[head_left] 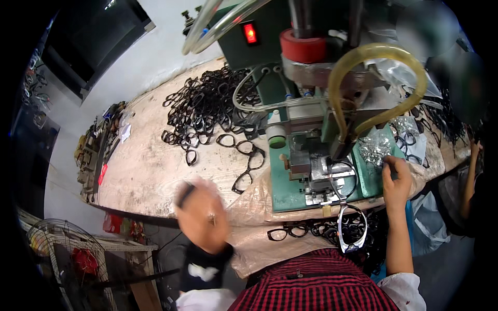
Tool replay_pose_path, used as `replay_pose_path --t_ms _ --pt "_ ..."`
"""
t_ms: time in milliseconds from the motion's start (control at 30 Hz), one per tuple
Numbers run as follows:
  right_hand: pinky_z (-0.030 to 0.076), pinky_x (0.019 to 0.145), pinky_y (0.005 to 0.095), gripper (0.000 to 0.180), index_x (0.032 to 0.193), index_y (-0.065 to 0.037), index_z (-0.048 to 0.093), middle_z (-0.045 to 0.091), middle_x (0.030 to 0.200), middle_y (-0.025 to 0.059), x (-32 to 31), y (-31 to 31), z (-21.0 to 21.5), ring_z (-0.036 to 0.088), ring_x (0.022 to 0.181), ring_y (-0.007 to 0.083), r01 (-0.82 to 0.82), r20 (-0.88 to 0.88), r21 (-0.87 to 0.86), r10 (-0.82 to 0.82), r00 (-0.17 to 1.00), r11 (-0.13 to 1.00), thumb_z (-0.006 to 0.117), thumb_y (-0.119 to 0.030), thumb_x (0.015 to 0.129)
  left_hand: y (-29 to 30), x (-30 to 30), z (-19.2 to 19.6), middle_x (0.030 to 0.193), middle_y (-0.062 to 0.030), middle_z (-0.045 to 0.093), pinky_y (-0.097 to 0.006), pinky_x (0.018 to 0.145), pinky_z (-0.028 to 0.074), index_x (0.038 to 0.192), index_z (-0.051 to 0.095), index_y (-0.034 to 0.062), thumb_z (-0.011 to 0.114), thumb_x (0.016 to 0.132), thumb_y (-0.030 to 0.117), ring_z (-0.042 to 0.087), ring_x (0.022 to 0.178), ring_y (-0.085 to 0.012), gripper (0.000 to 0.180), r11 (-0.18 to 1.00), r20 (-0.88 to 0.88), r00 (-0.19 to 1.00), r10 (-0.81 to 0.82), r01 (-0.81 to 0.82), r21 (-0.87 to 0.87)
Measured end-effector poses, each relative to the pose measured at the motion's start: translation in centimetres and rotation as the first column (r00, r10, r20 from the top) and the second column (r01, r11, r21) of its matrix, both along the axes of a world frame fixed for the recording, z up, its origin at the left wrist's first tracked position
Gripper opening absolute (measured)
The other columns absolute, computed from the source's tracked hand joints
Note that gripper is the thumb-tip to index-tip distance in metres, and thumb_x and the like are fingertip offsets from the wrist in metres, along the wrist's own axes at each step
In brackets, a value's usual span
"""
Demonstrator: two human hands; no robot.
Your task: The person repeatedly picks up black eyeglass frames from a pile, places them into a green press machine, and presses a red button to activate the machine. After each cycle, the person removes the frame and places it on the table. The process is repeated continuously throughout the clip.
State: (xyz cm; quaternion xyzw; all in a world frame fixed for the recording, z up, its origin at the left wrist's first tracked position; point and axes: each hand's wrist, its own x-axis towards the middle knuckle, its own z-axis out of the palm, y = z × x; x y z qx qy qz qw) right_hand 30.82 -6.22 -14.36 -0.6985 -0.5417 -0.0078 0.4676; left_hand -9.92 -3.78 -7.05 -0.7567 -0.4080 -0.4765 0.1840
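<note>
My left hand (205,217) is over the table's front edge, smeared by motion. A dark patch shows by its fingertips; I cannot make out whether it is a held thing. My right hand (398,179) is at the right of the press, its fingers bent together beside a pile of small shiny metal parts (374,147). What the fingertips pinch is too small to tell. A glasses frame (340,228) hangs at the press, one rim up by the metal fixture (319,179) and the other over the table edge. Neither hand touches it.
The green press (277,194) has a red collar (302,45), a lit red switch (250,33) and a looped yellowish hose (423,78). Black glasses frames (207,101) are heaped behind left; more frames (295,230) lie at my lap. Tools (98,145) line the left edge. Another person's arm (472,176) is far right.
</note>
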Motion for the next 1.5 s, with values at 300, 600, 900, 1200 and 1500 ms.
replay_pose_path --t_ms 300,600,900,1200,1500 --pt "0.052 0.080 0.0406 0.014 0.094 -0.005 0.073 0.072 0.092 0.0135 -1.7 1.2 1.0 0.067 0.088 0.0323 -0.058 -0.104 0.039 0.061 0.993 0.998 0.071 -0.008 0.081 22.2 -31.1 -12.7 0.136 -0.0202 0.058 -0.044 0.107 0.041 0.099 0.069 0.0054 0.062 0.080 0.004 0.051 0.126 -0.0382 0.020 0.734 -0.324 0.938 -0.121 -0.135 -0.666" --pt "0.051 0.078 0.0385 0.008 0.084 -0.005 0.072 0.070 0.087 0.0097 0.7 -6.1 3.0 0.066 0.085 0.0288 0.162 -0.084 0.075 -0.155 0.984 0.984 0.071 -0.005 0.076 11.9 -11.2 -9.3 0.142 -0.0216 0.056 -0.043 0.112 0.036 0.097 0.072 0.0057 0.067 0.074 -0.002 0.043 0.141 -0.0359 0.025 0.538 0.066 0.993 -0.102 0.111 -0.836" --pt "0.050 0.080 0.0302 0.036 0.115 0.001 0.063 0.068 0.091 0.0080 -8.3 4.1 9.0 0.064 0.085 0.0157 -0.420 -0.584 0.284 0.503 0.637 0.862 0.069 -0.003 0.080 11.2 -0.1 -3.9 0.096 -0.0087 0.065 -0.027 0.076 0.054 0.108 0.051 -0.0002 0.053 0.103 0.008 0.066 0.083 -0.0148 0.010 0.776 0.737 0.663 -0.131 0.532 -0.341" --pt "0.048 0.082 0.0252 0.042 0.122 0.002 0.057 0.064 0.091 0.0026 -10.3 3.4 9.7 0.060 0.089 0.0083 -0.401 -0.672 0.335 0.515 0.532 0.852 0.069 0.001 0.082 3.2 7.3 6.4 0.104 -0.0091 0.067 -0.038 0.067 0.062 0.127 0.051 0.0113 0.054 0.101 0.011 0.068 0.089 -0.0200 0.026 0.554 0.755 0.260 -0.601 0.817 0.160" --pt "0.049 0.098 0.0355 0.050 0.135 0.001 0.052 0.064 0.123 0.0164 -11.9 -0.5 11.3 0.066 0.109 0.0260 -0.463 -0.607 0.305 0.544 0.579 0.833 0.054 0.007 0.086 3.1 10.6 5.2 0.090 -0.0167 0.070 -0.039 0.060 0.060 0.097 0.060 -0.0005 0.058 0.098 0.008 0.068 0.064 -0.0276 0.009 0.751 0.552 0.575 -0.603 0.642 0.152"
